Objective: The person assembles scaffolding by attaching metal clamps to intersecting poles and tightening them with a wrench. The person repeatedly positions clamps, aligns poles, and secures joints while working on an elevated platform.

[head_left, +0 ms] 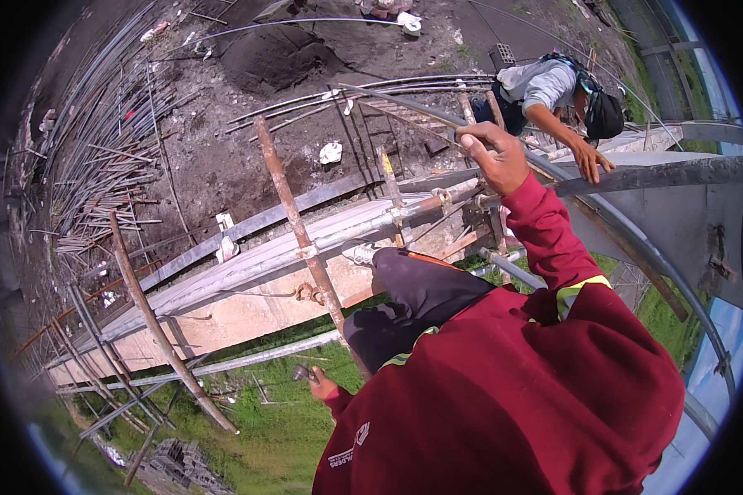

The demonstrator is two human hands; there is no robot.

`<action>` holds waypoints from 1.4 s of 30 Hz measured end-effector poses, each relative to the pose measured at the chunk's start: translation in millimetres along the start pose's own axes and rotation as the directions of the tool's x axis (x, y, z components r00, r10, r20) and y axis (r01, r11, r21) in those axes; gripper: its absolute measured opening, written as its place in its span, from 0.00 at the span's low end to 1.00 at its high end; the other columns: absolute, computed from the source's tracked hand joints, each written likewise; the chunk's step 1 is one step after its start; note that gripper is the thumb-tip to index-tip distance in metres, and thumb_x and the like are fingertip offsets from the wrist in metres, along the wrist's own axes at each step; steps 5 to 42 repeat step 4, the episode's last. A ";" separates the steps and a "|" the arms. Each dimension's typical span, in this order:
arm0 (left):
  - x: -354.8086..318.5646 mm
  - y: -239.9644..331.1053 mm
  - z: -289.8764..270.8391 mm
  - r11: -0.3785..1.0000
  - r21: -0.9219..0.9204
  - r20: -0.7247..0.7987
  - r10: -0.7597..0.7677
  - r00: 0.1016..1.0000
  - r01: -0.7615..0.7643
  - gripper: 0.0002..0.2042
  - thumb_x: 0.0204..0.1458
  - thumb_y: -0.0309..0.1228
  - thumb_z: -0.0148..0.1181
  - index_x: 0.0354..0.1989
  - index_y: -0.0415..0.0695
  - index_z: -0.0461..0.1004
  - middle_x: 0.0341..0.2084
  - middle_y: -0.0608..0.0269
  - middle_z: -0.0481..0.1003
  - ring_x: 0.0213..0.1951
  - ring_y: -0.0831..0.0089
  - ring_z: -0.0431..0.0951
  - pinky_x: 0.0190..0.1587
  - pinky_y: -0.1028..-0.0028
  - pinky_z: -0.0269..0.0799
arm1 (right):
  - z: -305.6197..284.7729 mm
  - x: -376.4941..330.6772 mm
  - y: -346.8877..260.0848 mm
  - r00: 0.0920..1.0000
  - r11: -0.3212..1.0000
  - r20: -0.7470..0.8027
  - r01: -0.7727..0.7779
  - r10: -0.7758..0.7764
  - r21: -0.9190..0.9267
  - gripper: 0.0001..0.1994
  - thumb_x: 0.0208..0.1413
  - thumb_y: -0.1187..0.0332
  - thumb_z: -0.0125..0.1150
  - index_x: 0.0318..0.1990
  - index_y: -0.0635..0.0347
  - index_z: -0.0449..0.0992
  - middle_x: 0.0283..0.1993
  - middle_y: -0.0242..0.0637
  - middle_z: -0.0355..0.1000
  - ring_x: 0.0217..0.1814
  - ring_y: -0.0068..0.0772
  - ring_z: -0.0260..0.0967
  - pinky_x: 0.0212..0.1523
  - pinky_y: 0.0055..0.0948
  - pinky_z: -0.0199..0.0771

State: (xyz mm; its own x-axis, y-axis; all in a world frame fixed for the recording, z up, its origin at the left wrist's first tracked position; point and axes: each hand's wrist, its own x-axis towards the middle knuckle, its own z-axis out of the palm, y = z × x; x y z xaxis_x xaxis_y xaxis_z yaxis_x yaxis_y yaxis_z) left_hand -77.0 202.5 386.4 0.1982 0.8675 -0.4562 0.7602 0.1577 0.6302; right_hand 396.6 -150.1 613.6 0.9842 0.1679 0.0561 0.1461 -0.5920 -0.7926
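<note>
My right hand [497, 157], at the end of a dark red sleeve, is closed on a long metal pole [400, 101] that slants from the upper middle down to the right. My left hand [322, 386] hangs low by my thigh, wrapped round what looks like a hammer [301, 373]; only its grey metal end shows. Below me, my shoe [361, 252] rests by the pale pipe [371, 227] along a concrete beam [252, 307]. A rusty upright pole [293, 214] is clamped to that pipe in front of my legs.
A co-worker [545, 87] bends over at upper right, a hand on a curved metal edge [660, 175]. Steel rods [111, 181] lie piled at far left, near a dark sand heap [281, 58]. A leaning wooden pole [161, 330] crosses the beam. Grass [281, 421] lies far below.
</note>
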 end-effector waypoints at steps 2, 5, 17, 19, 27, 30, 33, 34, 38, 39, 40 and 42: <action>2.0 19.8 -8.4 0.999 0.027 0.055 0.043 0.998 -0.044 0.16 0.55 0.37 0.58 0.35 0.32 0.76 0.24 0.61 0.76 0.28 0.75 0.72 0.34 0.72 0.67 | -37.6 25.0 -57.0 0.948 0.963 -0.173 0.268 -0.266 -0.010 0.11 0.56 0.67 0.59 0.42 0.65 0.77 0.38 0.40 0.75 0.41 0.29 0.73 0.44 0.25 0.70; 2.6 39.0 -24.2 0.993 0.108 0.095 0.040 0.995 -0.051 0.15 0.55 0.36 0.58 0.35 0.32 0.76 0.25 0.62 0.77 0.28 0.75 0.72 0.35 0.72 0.67 | -80.4 36.0 -116.9 0.785 0.837 -0.337 0.547 -0.520 -0.018 0.12 0.57 0.71 0.57 0.46 0.68 0.74 0.40 0.42 0.74 0.43 0.30 0.72 0.45 0.26 0.70; 2.6 39.0 -24.2 0.993 0.108 0.095 0.040 0.995 -0.051 0.15 0.55 0.36 0.58 0.35 0.32 0.76 0.25 0.62 0.77 0.28 0.75 0.72 0.35 0.72 0.67 | -80.4 36.0 -116.9 0.785 0.837 -0.337 0.547 -0.520 -0.018 0.12 0.57 0.71 0.57 0.46 0.68 0.74 0.40 0.42 0.74 0.43 0.30 0.72 0.45 0.26 0.70; 2.6 39.0 -24.2 0.993 0.108 0.095 0.040 0.995 -0.051 0.15 0.55 0.36 0.58 0.35 0.32 0.76 0.25 0.62 0.77 0.28 0.75 0.72 0.35 0.72 0.67 | -80.4 36.0 -116.9 0.785 0.837 -0.337 0.547 -0.520 -0.018 0.12 0.57 0.71 0.57 0.46 0.68 0.74 0.40 0.42 0.74 0.43 0.30 0.72 0.45 0.26 0.70; 2.6 39.0 -24.2 0.993 0.108 0.095 0.040 0.995 -0.051 0.15 0.55 0.36 0.58 0.35 0.32 0.76 0.25 0.62 0.77 0.28 0.75 0.72 0.35 0.72 0.67 | -80.4 36.0 -116.9 0.785 0.837 -0.337 0.547 -0.520 -0.018 0.12 0.57 0.71 0.57 0.46 0.68 0.74 0.40 0.42 0.74 0.43 0.30 0.72 0.45 0.26 0.70; 2.6 39.0 -24.2 0.993 0.108 0.095 0.040 0.995 -0.051 0.15 0.55 0.36 0.58 0.35 0.32 0.76 0.25 0.62 0.77 0.28 0.75 0.72 0.35 0.72 0.67 | -80.4 36.0 -116.9 0.785 0.837 -0.337 0.547 -0.520 -0.018 0.12 0.57 0.71 0.57 0.46 0.68 0.74 0.40 0.42 0.74 0.43 0.30 0.72 0.45 0.26 0.70; 2.6 39.0 -24.2 0.993 0.108 0.095 0.040 0.995 -0.051 0.15 0.55 0.36 0.58 0.35 0.32 0.76 0.25 0.62 0.77 0.28 0.75 0.72 0.35 0.72 0.67 | -80.4 36.0 -116.9 0.785 0.837 -0.337 0.547 -0.520 -0.018 0.12 0.57 0.71 0.57 0.46 0.68 0.74 0.40 0.42 0.74 0.43 0.30 0.72 0.45 0.26 0.70; 2.6 39.0 -24.2 0.993 0.108 0.095 0.040 0.995 -0.051 0.15 0.55 0.36 0.58 0.35 0.32 0.76 0.25 0.62 0.77 0.28 0.75 0.72 0.35 0.72 0.67 | -80.4 36.0 -116.9 0.785 0.837 -0.337 0.547 -0.520 -0.018 0.12 0.57 0.71 0.57 0.46 0.68 0.74 0.40 0.42 0.74 0.43 0.30 0.72 0.45 0.26 0.70; 2.6 39.0 -24.2 0.993 0.108 0.095 0.040 0.995 -0.051 0.15 0.55 0.36 0.58 0.35 0.32 0.76 0.25 0.62 0.77 0.28 0.75 0.72 0.35 0.72 0.67 | -80.4 36.0 -116.9 0.785 0.837 -0.337 0.547 -0.520 -0.018 0.12 0.57 0.71 0.57 0.46 0.68 0.74 0.40 0.42 0.74 0.43 0.30 0.72 0.45 0.26 0.70; 2.6 39.0 -24.2 0.993 0.108 0.095 0.040 0.995 -0.051 0.15 0.55 0.36 0.58 0.35 0.32 0.76 0.25 0.62 0.77 0.28 0.75 0.72 0.35 0.72 0.67 | -80.4 36.0 -116.9 0.785 0.837 -0.337 0.547 -0.520 -0.018 0.12 0.57 0.71 0.57 0.46 0.68 0.74 0.40 0.42 0.74 0.43 0.30 0.72 0.45 0.26 0.70; 2.6 39.0 -24.2 0.993 0.108 0.095 0.040 0.995 -0.051 0.15 0.55 0.36 0.58 0.35 0.32 0.76 0.25 0.62 0.77 0.28 0.75 0.72 0.35 0.72 0.67 | -80.4 36.0 -116.9 0.785 0.837 -0.337 0.547 -0.520 -0.018 0.12 0.57 0.71 0.57 0.46 0.68 0.74 0.40 0.42 0.74 0.43 0.30 0.72 0.45 0.26 0.70; 2.6 39.0 -24.2 0.993 0.108 0.095 0.040 0.995 -0.051 0.15 0.55 0.36 0.58 0.35 0.32 0.76 0.25 0.62 0.77 0.28 0.75 0.72 0.35 0.72 0.67 | -80.4 36.0 -116.9 0.785 0.837 -0.337 0.547 -0.520 -0.018 0.12 0.57 0.71 0.57 0.46 0.68 0.74 0.40 0.42 0.74 0.43 0.30 0.72 0.45 0.26 0.70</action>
